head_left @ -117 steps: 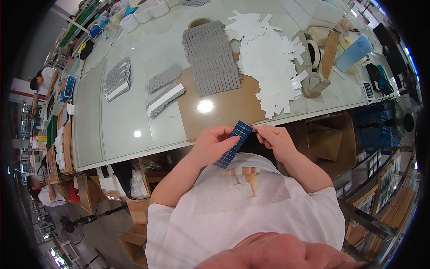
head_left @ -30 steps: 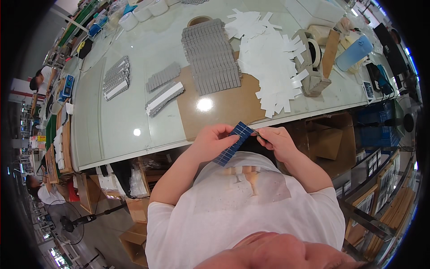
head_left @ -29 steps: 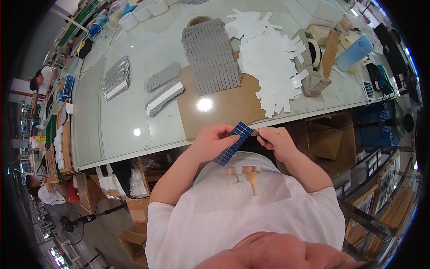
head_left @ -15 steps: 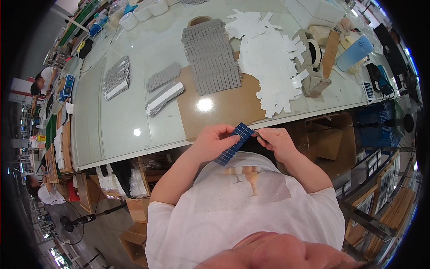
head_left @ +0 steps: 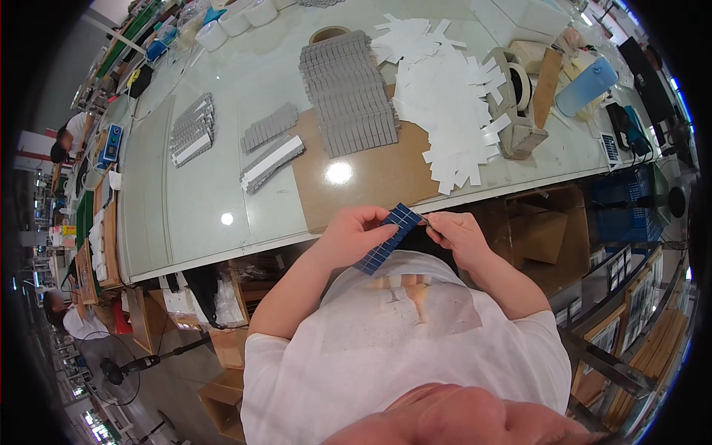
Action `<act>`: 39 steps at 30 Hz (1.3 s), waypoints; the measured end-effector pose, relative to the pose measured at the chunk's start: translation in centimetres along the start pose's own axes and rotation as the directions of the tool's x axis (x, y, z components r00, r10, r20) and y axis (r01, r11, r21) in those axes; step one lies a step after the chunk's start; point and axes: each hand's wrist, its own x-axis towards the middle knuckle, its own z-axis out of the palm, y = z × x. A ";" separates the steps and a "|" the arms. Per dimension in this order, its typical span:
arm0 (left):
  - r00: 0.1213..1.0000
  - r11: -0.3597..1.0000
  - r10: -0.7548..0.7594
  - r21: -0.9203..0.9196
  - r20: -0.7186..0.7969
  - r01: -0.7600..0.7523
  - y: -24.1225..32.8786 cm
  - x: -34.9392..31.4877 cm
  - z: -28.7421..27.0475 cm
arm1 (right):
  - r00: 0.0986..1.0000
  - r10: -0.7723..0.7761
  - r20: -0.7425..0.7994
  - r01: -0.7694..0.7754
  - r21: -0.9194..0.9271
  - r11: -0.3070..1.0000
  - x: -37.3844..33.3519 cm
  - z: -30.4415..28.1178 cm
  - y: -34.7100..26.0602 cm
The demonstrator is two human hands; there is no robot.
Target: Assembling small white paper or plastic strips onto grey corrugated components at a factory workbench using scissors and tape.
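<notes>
A blue strip with a pale grid of lines, like a small solar cell panel (head_left: pixel 378 256), is held slantwise in front of my shirt, just off the table's near edge. My left hand (head_left: pixel 354 234) grips it, thumb across its face and fingers behind. My right hand (head_left: pixel 460 236) is closed in a pinch by the strip's upper right edge. Something thin and dark shows at those fingertips, too small to name. On the table beyond lie a brown board (head_left: pixel 319 200), rows of overlapping grey strips (head_left: pixel 348 96) and a heap of white paper strips (head_left: pixel 445 111).
Smaller grey stacks (head_left: pixel 194 130) lie on the glass-topped table (head_left: pixel 178 230) at the left. A tape dispenser (head_left: pixel 523 137) and a blue bottle (head_left: pixel 586 87) stand at the right. Below the edge are a cardboard box (head_left: pixel 545 230) and a blue crate (head_left: pixel 630 208). Other people are far left.
</notes>
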 end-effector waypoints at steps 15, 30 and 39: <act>1.000 1.000 0.002 0.004 0.002 -0.002 -0.3 0.2 0.0 | 0.999 0.026 -0.027 -0.027 -0.007 1.000 0.0 0.1 0.2; 0.999 0.996 -0.036 0.077 0.010 0.035 -0.2 0.1 0.0 | 0.999 -0.002 -0.045 0.000 -0.046 0.999 0.1 -0.2 1.1; 1.000 1.000 -0.004 0.019 0.012 0.004 0.1 0.4 -0.3 | 0.955 -0.259 -0.146 0.286 0.215 0.934 0.6 -0.9 2.1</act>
